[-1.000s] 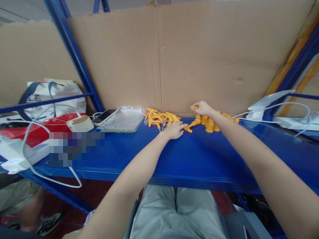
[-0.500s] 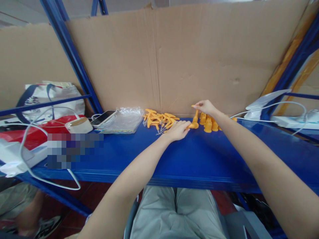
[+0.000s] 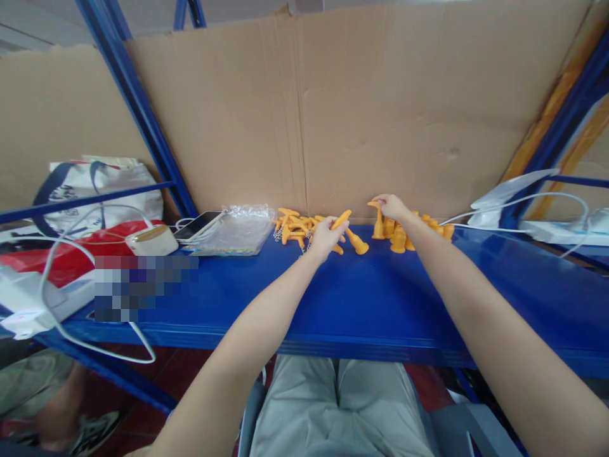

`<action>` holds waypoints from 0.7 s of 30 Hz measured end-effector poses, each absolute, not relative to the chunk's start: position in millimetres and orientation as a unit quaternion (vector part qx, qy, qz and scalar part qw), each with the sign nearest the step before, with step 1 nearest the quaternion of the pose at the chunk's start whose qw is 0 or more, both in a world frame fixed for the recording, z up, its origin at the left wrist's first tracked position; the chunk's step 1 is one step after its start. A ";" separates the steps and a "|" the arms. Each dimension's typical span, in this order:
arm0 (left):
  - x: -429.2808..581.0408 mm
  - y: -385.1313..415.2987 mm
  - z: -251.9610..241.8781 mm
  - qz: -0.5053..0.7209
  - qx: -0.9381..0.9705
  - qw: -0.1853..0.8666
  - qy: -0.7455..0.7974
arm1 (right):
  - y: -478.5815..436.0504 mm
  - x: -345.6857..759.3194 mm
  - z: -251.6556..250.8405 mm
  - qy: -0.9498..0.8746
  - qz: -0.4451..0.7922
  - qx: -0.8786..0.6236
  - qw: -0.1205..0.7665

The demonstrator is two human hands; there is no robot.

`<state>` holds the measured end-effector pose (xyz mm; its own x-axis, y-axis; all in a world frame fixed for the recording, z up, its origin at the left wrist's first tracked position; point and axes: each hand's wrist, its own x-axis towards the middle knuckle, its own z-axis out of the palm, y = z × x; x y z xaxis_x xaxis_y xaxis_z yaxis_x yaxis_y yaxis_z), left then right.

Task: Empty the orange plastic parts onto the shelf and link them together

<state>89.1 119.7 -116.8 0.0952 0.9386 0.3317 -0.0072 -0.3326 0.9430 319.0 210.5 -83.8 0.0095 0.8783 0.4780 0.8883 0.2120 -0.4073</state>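
Observation:
My left hand (image 3: 325, 240) is closed on an orange T-handled plastic piece (image 3: 358, 244), whose flared, bell-like end points down and to the right. Beside that hand lies a heap of orange T-handled pieces (image 3: 290, 223) with thin metal chains. My right hand (image 3: 392, 208) pinches the top of another orange T-handled piece (image 3: 379, 230), which stands upright on its flared base. Right of it, several similar pieces (image 3: 398, 241) are grouped upright, partly hidden behind my right forearm.
The blue shelf (image 3: 361, 304) is backed by a cardboard sheet (image 3: 380, 114). Left of the heap lie a clear plastic bag (image 3: 238, 231) and a phone (image 3: 202, 225). White cables and a power strip (image 3: 561, 233) sit at right. A person's leg (image 3: 57, 393) shows at lower left.
My left hand has moved left and tilted its piece, so the handle now rises to the upper left. The right hand has settled slightly lower, with its piece upright on the shelf.

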 end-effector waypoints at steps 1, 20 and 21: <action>88.5 118.6 -115.4 0.552 0.590 0.440 0.392 | 211.1 318.4 -85.5 -0.696 -0.012 -0.639 0.328; 86.0 117.2 -110.7 0.533 0.551 0.466 0.442 | 165.6 279.1 -79.8 -0.751 -0.119 -0.648 0.039; 86.2 116.8 -110.5 0.534 0.549 0.466 0.443 | 162.1 277.4 -80.2 -0.756 -0.118 -0.643 0.022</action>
<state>86.2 116.8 -110.5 0.0386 0.9841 0.1735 -0.0114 -0.1732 0.9848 277.4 162.1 -80.2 -0.1716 0.9677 0.1848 0.9781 0.1449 0.1495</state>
